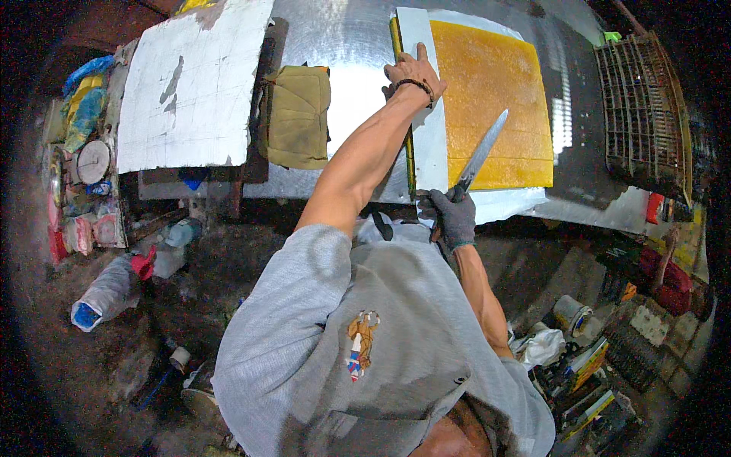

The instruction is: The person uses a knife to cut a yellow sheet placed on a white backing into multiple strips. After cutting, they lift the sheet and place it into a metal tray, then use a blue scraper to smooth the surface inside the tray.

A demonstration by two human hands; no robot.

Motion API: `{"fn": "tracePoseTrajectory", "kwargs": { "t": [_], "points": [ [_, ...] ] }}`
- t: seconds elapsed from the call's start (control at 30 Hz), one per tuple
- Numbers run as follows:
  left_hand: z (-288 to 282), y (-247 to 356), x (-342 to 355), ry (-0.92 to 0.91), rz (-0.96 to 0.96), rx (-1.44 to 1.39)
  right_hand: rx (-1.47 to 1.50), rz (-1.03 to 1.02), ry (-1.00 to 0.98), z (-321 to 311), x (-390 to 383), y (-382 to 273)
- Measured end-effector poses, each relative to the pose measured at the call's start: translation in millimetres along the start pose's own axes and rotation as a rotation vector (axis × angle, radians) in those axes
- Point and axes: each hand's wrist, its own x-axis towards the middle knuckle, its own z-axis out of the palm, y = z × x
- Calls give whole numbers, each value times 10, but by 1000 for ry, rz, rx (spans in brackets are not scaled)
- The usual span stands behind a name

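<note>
The scene is viewed from a single head-worn fisheye camera, pointed steeply down from above the person's shoulders. The worktop (350, 91) is seen at twelve o'clock, at arm's length; the floor (114, 358) is taken in toward seven o'clock. Straight edges are bent near the rim.

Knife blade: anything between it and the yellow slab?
Nothing visible. The knife, held in the gloved right hand, already lies across the yellow slab, its tip over the surface. The bare left hand presses the white board beside the slab, off the blade's line.
</note>
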Motion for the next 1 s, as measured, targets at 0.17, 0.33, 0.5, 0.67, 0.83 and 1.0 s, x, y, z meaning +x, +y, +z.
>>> {"fn": "tracePoseTrajectory", "kwargs": {
  "t": [0.17,0.33,0.5,0.67,0.83,1.0],
  "points": [
    [1,-4,-23,18,-10,7,4,-53,15,-16,38,81],
    [-54,-24,-56,-17,-22,-19,6,-98,33,6,59,98],
    [5,-55,15,-9,-27,-8,-5,-13,6,59,-31,-64],
    [-8,-34,2,-26,-26,-26,12,-26,26,42,-24,-26],
    [25,-32,13,-10,-27,-40,-8,-44,41,1,15,51],
    [37,-33,34,-13,-29,-25,-47,-47,39,54,-69,-66]
  ]
}}
